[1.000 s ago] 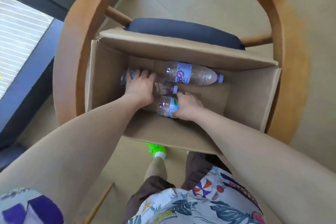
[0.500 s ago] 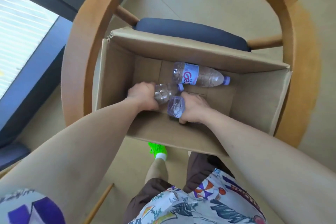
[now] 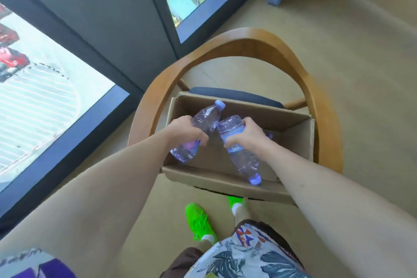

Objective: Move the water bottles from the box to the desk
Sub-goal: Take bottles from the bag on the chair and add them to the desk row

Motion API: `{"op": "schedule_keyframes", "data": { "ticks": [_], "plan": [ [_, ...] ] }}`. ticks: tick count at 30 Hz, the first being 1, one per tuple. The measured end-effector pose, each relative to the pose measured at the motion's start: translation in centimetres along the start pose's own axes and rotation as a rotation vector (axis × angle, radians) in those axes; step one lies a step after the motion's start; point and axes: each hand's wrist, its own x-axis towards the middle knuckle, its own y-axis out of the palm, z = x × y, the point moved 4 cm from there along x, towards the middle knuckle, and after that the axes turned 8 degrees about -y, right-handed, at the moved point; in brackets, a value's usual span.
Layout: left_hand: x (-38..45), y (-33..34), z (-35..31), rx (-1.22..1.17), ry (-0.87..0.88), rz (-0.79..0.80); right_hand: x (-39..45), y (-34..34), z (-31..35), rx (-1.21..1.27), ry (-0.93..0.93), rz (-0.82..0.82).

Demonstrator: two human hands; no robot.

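Left hand [image 3: 187, 130]: wrapped tight round a clear plastic water bottle [image 3: 204, 119], middle of frame.
Right hand [image 3: 247, 134]: wrapped tight round a second clear bottle [image 3: 242, 160].
Brown cardboard box [image 3: 293, 140]: under both.

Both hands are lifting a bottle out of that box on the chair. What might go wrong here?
The two bottles, one in the left hand and one in the right hand, nearly touch at the middle; they might knock together and slip. The right bottle hangs cap-down close to the cardboard box's near wall and could catch on it. The box sits on a chair, so a snag might tip it.
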Motion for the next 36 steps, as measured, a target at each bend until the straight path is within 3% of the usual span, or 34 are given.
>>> {"op": "schedule_keyframes", "data": {
  "ticks": [7,12,23,32,36],
  "plan": [
    [-10.4,-7.3,1.6,-0.451,0.087,-0.044,-8.0,1.2,8.8,0.313,-0.176,-0.120],
    [-18.2,-11.7,5.5,-0.752,0.151,-0.088,-13.8,3.6,13.9,0.425,-0.279,-0.089],
    [-33.0,-15.8,15.2,-1.078,0.306,-0.233,-21.9,10.3,25.1,0.326,-0.498,0.302],
    [-42.7,-9.6,23.1,-1.410,0.282,-0.662,-30.0,14.9,26.4,0.110,-0.668,0.606],
    [-47.4,-4.5,27.4,-1.640,0.243,-0.754,-34.3,18.5,25.3,0.050,-0.692,0.748]
  ]
}}
